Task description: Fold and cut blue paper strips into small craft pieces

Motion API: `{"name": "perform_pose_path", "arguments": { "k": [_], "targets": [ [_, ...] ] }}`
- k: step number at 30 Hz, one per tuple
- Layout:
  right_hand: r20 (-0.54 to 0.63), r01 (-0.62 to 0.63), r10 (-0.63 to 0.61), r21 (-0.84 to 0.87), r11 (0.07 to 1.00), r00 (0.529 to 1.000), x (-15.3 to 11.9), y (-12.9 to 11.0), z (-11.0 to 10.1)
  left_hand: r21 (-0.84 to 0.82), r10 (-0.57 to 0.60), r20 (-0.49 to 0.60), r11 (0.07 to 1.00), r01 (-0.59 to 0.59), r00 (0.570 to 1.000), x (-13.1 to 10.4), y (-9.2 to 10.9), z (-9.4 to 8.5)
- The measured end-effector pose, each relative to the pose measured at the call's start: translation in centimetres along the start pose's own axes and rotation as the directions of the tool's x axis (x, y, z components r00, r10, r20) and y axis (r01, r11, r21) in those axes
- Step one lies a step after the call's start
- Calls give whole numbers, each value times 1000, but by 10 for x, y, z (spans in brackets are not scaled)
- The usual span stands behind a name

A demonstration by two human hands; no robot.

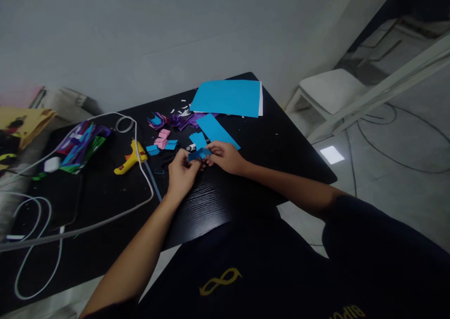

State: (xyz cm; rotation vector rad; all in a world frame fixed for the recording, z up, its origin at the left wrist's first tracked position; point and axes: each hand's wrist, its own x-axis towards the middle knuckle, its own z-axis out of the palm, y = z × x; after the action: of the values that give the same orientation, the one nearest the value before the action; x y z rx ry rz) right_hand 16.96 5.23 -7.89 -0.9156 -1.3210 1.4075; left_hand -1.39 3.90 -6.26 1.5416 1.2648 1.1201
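Between both hands, just above the black table, is a small folded piece of blue paper (198,154). My left hand (182,172) pinches its left side, and my right hand (225,157) grips its right side with bent fingers. Just behind the hands lie a blue paper strip (218,131) and some small blue cut pieces (198,140). To the left are folded pink pieces (162,140) and more small blue pieces (171,144). Dark scissors, partly hidden, seem to lie beside my left hand.
Large blue sheets (228,97) lie at the back of the black table (260,145). A yellow glue gun (131,157), a white cable (116,213) and colourful strips (82,145) are on the left. A white chair (328,91) stands at the right.
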Motion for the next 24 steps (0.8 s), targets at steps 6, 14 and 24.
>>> {"name": "perform_pose_path", "arguments": {
  "k": [6,14,24],
  "targets": [
    [-7,-24,24,-2,1000,1000,-1,-2,0,1,0,17,1000,0,1000,-1,2,0],
    [19,-64,63,89,994,998,2,-2,-2,32,4,32,999,-6,999,-2,5,2],
    [32,-106,103,99,989,994,2,-5,-3,12,8,38,1000,-9,999,-2,4,1]
  ]
}}
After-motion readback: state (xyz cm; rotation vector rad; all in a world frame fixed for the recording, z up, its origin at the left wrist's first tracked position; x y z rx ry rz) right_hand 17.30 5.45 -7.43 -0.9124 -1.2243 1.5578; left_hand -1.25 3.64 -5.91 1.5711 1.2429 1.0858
